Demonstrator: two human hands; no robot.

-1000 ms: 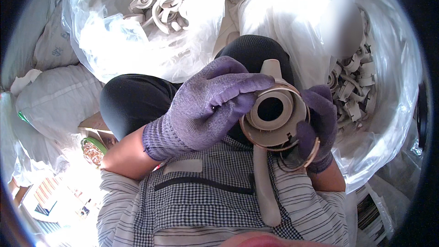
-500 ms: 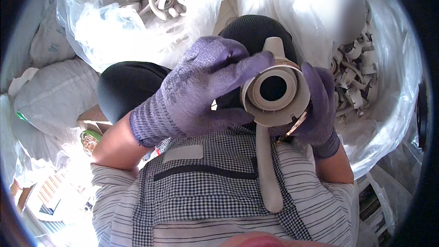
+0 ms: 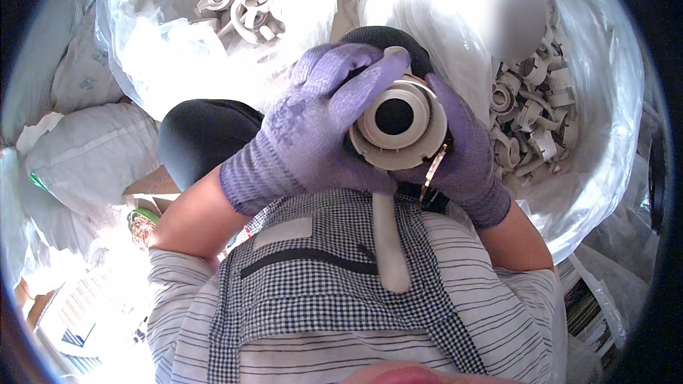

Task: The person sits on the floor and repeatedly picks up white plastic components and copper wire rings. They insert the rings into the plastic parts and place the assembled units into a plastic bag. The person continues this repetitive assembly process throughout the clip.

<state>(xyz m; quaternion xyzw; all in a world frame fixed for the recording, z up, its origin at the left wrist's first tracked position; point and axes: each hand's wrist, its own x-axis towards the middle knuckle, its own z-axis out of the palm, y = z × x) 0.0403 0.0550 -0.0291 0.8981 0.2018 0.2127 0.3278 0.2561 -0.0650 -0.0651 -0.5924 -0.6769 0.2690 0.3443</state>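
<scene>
your left hand (image 3: 313, 117), in a purple knit glove, curls partway closed around the left side of a beige round plastic housing (image 3: 398, 152), fingers at its top, thumb beneath. your gloved right hand (image 3: 466, 146) wraps its right side, also partly closed; you have a copper-coloured band (image 3: 432, 174) beside that palm, though i cannot tell whether you pinch it. the housing sits before your checked apron (image 3: 306, 306), its long handle (image 3: 390, 242) pointing toward you.
</scene>
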